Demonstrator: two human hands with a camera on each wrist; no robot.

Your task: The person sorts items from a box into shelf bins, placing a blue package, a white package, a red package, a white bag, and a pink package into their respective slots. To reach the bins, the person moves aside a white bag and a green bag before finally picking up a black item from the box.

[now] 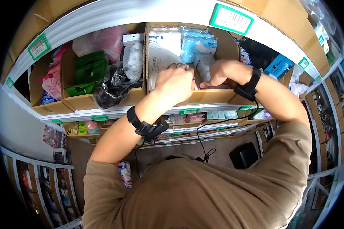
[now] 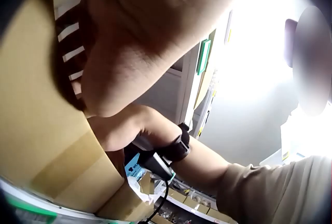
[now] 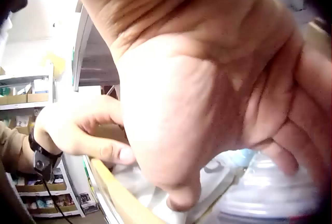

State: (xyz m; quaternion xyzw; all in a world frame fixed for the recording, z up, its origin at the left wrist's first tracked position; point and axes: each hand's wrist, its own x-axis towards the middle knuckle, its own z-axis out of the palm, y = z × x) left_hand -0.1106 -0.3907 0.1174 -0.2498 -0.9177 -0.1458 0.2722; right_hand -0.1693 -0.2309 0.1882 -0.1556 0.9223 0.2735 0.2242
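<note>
My left hand [image 1: 176, 82] is over a white package [image 1: 162, 57] with dark printed characters, at the front of a cardboard box [image 1: 195, 98]. Its fingers [image 2: 72, 58] are spread, with white showing between them, and its thumb points toward the right hand in the right wrist view. My right hand [image 1: 221, 72] reaches into the same box, thumb apart from the fingers. Beneath its fingers lies a stack of round things in clear plastic wrap [image 3: 264, 187], partly hidden by the hand. Blue packages [image 1: 198, 45] stand behind.
A neighbouring box holds green packs [image 1: 90, 72], a black plastic bag [image 1: 116, 87] and a wrapped white stack [image 1: 133, 57]. A shelf beam [image 1: 141, 17] with barcode labels runs above. A black cable [image 1: 218, 123] hangs from the right wrist. Lower shelves hold more boxes.
</note>
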